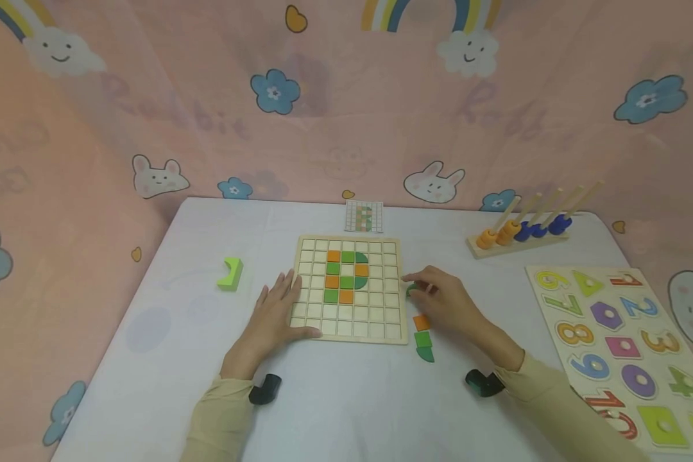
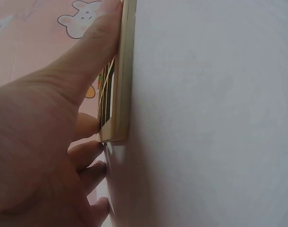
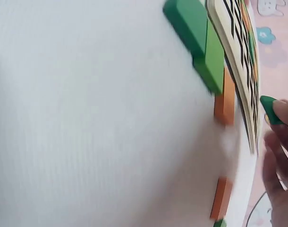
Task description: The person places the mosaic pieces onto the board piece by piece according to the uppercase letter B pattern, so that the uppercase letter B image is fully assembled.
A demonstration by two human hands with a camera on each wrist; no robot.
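A wooden grid board [image 1: 385, 314] lies mid-table, bearing orange squares, light green squares and dark green quarter-round pieces in a P-like shape. My left hand [image 1: 270, 316] rests at its near left corner, fingers along the left side and thumb on the near edge. Just off the board's right edge, my right hand [image 1: 447, 301] pinches a dark green quarter-round block [image 3: 269, 109] between thumb and fingertip. Below that hand lie an orange block [image 1: 421, 322], a light green block [image 1: 423, 339] and a dark green quarter-round block [image 1: 425, 354]. The right wrist view shows another orange block [image 3: 222, 198].
A small pattern card [image 1: 364, 218] lies behind the board. A lime green notched block [image 1: 230, 274] is on the left. At the right are a peg stand [image 1: 520, 244] with orange and blue rings and a number-and-shape puzzle board [image 1: 597, 343]. A patterned pink cloth hangs behind.
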